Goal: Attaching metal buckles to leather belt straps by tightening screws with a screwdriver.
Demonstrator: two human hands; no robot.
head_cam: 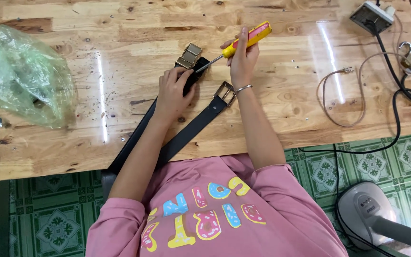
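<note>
Nearest to me I see my pink shirt [215,214] with coloured lettering, and to its right, on the green patterned floor tiles [58,223], the grey base of a fan [365,212]. Both forearms reach out over the near edge of the wooden counter [48,143]. Two black belts run from that edge up toward the middle: the right-hand black belt [191,131] ends in a silver frame buckle [224,93] lying just left of my right wrist, which wears a thin bangle [243,88]. The left-hand black belt [134,138] passes under my left hand [173,93], which is closed down on it, pressing the strap flat against the counter. Just beyond those fingers sits a brass-coloured clamp buckle [189,56] at the end of that belt. My right hand [242,59] is wrapped tightly round the yellow and red handle of a screwdriver [243,40]; its shaft slants down and to the left, with the tip at the belt end beside the brass buckle. Far to the left lies a crumpled green plastic bag [20,71]. To the right a thin brown cable [343,95] loops over the counter, a thick black cable [396,95] runs past it, and at the far right corner sit a grey power strip [372,16] and a small padlock [407,57].
</note>
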